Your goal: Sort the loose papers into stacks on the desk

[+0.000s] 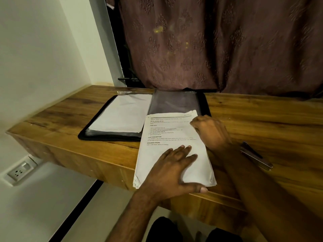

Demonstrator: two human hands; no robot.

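Dim corner of a room: pale wall to one side, a mauve patterned curtain (218, 42) hanging behind a wooden desk (262, 119) with a warm, streaked grain. Near its front edge, a stack of white printed papers (171, 137) with black headings, lower end jutting slightly past the edge. Flat on the lower half of that stack, the left hand (172, 173), fingers straight and spread, thumb out along the near edge, pressing down rather than clasping. At the stack's far right corner, the right hand (210, 131), fingers curled and folded in at the paper's edge; whether pinching a sheet or only resting there, impossible to tell. Beyond the left hand and touching the stack's top left corner, an open black folder with clear plastic sleeves (174, 102); on its left leaf a second, thinner pile of blank white sheets (120, 116). Just outside the right forearm, well apart from the papers, a dark metal stapler (255, 156) lying aslant. Low on the wall beneath the desk, a white power socket (21, 170).
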